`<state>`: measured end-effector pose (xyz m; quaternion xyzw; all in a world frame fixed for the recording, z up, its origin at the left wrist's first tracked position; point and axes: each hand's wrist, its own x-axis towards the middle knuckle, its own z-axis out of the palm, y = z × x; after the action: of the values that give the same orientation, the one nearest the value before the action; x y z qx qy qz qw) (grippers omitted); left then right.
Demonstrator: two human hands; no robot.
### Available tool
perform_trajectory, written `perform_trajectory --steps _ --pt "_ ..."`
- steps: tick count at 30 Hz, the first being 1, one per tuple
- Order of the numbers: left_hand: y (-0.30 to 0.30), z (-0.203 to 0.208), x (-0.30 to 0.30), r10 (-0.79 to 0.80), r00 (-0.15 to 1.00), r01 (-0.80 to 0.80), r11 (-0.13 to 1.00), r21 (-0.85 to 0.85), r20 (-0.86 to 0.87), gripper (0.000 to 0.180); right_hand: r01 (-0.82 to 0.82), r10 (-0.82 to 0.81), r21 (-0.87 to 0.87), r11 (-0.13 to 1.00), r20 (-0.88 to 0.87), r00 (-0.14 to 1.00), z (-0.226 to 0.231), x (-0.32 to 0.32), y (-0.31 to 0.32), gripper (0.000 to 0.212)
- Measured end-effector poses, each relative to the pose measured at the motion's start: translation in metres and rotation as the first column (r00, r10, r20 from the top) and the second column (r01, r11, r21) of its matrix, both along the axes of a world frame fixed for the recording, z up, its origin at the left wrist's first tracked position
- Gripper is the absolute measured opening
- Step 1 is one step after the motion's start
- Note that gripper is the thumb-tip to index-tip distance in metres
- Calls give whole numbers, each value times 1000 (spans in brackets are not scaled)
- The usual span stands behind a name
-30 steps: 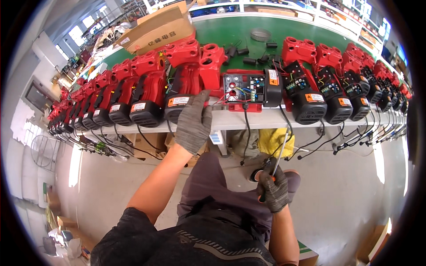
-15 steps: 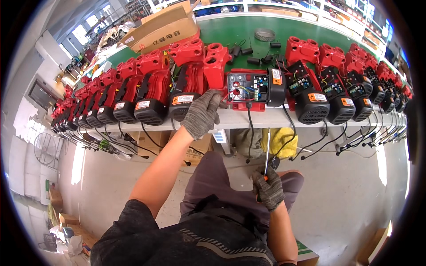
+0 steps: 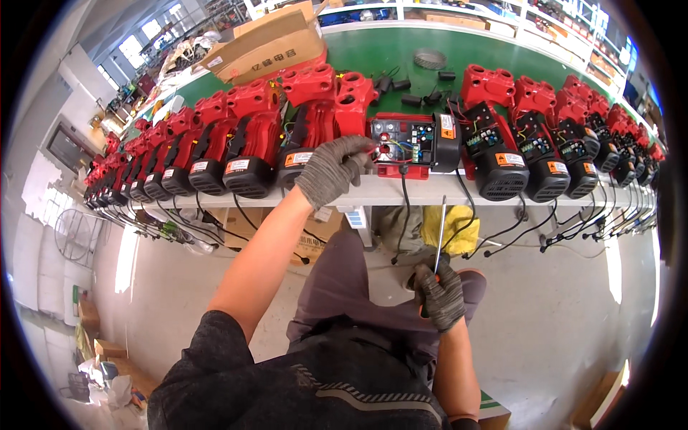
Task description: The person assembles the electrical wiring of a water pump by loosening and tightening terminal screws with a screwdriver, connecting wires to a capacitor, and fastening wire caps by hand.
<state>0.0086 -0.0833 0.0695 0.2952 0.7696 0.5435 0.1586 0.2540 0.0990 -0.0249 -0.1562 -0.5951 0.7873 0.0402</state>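
Note:
A red water pump [image 3: 405, 172] with a black motor cover [image 3: 448, 147] lies on its side at the bench's front edge. Its wiring box [image 3: 401, 142] is open, showing a circuit board and coloured wires. My left hand [image 3: 333, 170], in a grey knit glove, reaches to the box's left end. Its thumb and forefinger are pinched together beside a thin red wire; what lies between them is hidden. Lower down, in front of the bench, my gloved right hand [image 3: 439, 295] is wrapped round the handle of a screwdriver [image 3: 440, 240]. The long metal shaft points up, apart from the pump.
Rows of similar pumps stand left [image 3: 247, 161] and right [image 3: 503, 161], their black cords hanging over the edge. Black cylindrical capacitors [image 3: 412, 100] and a ring-shaped part [image 3: 430, 59] lie behind on the green bench top [image 3: 373, 50]. A cardboard box [image 3: 272, 54] stands back left.
My left hand has moved slightly right and up to the wiring box, its fingertips now pinched there. My right hand has shifted slightly right and up with the screwdriver.

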Motion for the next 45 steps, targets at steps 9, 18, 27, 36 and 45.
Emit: perform_trajectory --steps 9,18,27,36,45 --pt "-6 -26 28 147 986 -151 987 54 82 31 67 -44 315 947 -79 996 43 -67 -15 21" --pt "31 -74 50 355 828 -315 935 163 -433 23 27 -36 169 985 50 998 37 -158 -20 25" --pt "30 -71 53 272 728 -239 961 139 -629 33 33 -37 268 963 11 999 47 -152 5 15" --pt "40 -40 -13 25 780 24 997 69 -625 29 234 50 887 397 -276 960 83 -165 17 12" --pt "51 -45 -18 131 792 -17 981 194 -597 18 54 185 950 309 -116 976 131 -187 38 30"
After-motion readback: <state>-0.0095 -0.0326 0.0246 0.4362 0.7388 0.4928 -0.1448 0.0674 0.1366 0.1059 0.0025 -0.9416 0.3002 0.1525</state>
